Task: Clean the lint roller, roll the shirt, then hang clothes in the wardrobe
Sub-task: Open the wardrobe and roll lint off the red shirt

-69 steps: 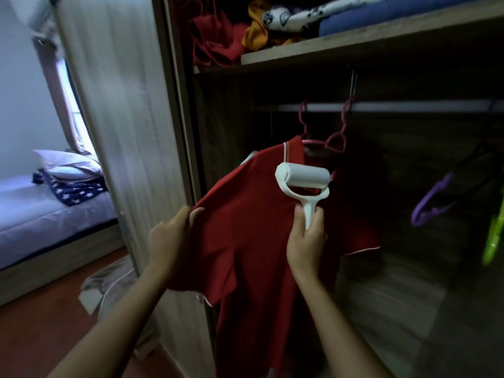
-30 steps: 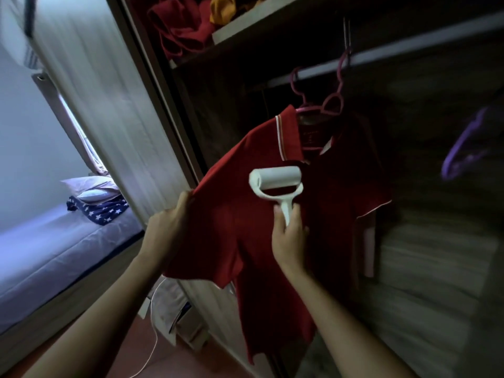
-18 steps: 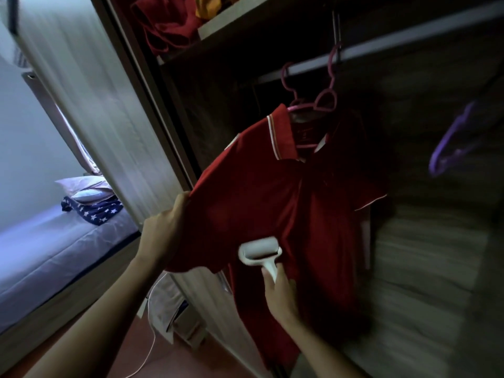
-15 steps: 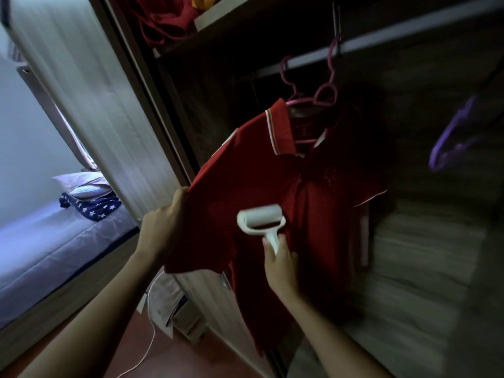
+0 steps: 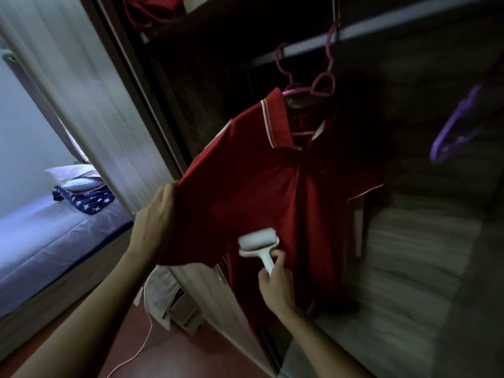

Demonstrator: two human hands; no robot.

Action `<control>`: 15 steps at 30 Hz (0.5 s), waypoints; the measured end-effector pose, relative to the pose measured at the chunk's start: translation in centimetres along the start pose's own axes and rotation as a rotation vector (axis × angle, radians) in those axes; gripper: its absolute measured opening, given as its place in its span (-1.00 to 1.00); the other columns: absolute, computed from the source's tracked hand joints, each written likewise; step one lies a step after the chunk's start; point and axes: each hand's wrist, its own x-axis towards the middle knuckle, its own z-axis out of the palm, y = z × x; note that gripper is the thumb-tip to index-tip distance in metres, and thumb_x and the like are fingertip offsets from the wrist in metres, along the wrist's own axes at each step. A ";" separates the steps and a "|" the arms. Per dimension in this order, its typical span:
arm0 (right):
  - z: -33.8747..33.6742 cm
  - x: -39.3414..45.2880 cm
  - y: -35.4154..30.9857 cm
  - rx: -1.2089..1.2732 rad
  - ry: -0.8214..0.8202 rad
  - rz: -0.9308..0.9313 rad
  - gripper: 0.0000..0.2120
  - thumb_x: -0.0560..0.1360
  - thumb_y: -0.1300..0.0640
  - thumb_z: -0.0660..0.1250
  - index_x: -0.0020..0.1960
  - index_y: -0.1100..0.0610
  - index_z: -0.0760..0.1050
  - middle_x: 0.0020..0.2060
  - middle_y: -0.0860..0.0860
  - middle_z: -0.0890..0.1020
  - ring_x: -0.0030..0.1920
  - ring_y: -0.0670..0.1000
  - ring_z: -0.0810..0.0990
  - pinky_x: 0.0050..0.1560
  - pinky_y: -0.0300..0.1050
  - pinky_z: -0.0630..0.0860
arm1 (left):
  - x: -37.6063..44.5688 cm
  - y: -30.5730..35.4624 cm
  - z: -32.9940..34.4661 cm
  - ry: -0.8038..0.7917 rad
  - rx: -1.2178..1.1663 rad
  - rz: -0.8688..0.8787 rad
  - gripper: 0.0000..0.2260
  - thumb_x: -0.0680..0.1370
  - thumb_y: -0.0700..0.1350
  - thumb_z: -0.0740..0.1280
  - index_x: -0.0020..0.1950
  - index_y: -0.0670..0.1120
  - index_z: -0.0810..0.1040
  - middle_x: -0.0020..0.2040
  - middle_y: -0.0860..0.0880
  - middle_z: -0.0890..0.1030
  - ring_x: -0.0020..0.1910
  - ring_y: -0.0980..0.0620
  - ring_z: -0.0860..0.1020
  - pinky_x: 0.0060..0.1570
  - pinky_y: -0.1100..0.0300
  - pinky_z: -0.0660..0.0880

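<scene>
A red polo shirt (image 5: 261, 192) with white collar trim hangs on a pink hanger (image 5: 313, 85) from the wardrobe rail (image 5: 395, 25). My left hand (image 5: 155, 222) grips the shirt's left sleeve and holds it stretched out to the side. My right hand (image 5: 275, 287) is closed around the handle of a white lint roller (image 5: 259, 242). The roller head lies against the lower front of the shirt.
The open wardrobe door (image 5: 90, 105) stands to the left. A purple hanger (image 5: 452, 132) hangs at the right on the rail. Folded clothes sit on the upper shelf (image 5: 152, 12). A bed (image 5: 54, 241) with a pillow and a starred cloth lies at left. A white cable (image 5: 141, 336) runs across the floor.
The lint roller went from near the collar down the shirt front, rose a little, and is now low on the front again. My left hand kept hold of the sleeve.
</scene>
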 end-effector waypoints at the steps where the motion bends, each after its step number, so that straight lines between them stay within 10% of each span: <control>1: 0.0 0.5 -0.4 0.012 0.061 -0.057 -0.65 0.52 0.12 0.26 0.27 0.08 0.30 -0.17 0.15 0.62 -0.23 0.14 0.61 -0.30 -0.09 0.41 | -0.1 0.2 -0.1 0.011 -0.026 -0.023 -0.57 0.41 -0.27 0.47 0.20 -0.21 0.38 -0.07 -0.24 0.52 -0.32 -0.07 0.50 -0.34 0.12 0.43; 5: 1.3 1.1 0.3 0.095 0.101 -0.136 -0.55 0.54 -0.12 0.14 0.33 0.10 0.35 -0.09 0.16 0.63 -0.15 0.13 0.62 -0.22 -0.17 0.43 | 0.0 0.7 -0.1 0.104 0.003 0.027 -0.62 0.41 -0.35 0.43 0.12 -0.16 0.36 -0.11 -0.20 0.49 -0.27 -0.11 0.44 -0.24 0.07 0.34; 11: 3.1 -2.0 5.5 -0.125 -0.172 0.017 -0.65 0.55 0.09 0.31 0.33 0.06 0.43 0.11 0.06 0.65 0.10 0.02 0.61 0.06 -0.20 0.47 | 0.3 2.8 -0.8 0.197 -0.167 -0.149 -0.91 0.57 -0.32 0.22 0.07 -0.25 0.41 -0.12 -0.17 0.43 -0.26 -0.04 0.38 -0.23 0.22 0.22; 15: 3.4 -1.9 4.9 -0.098 -0.026 0.010 -0.64 0.56 0.03 0.29 0.34 0.03 0.44 0.05 0.05 0.66 0.05 0.03 0.62 0.02 -0.15 0.46 | 1.0 2.8 -1.0 0.271 -0.242 -0.236 -0.90 0.63 -0.22 0.15 0.11 -0.20 0.37 -0.16 -0.11 0.45 -0.24 -0.06 0.44 -0.27 0.08 0.28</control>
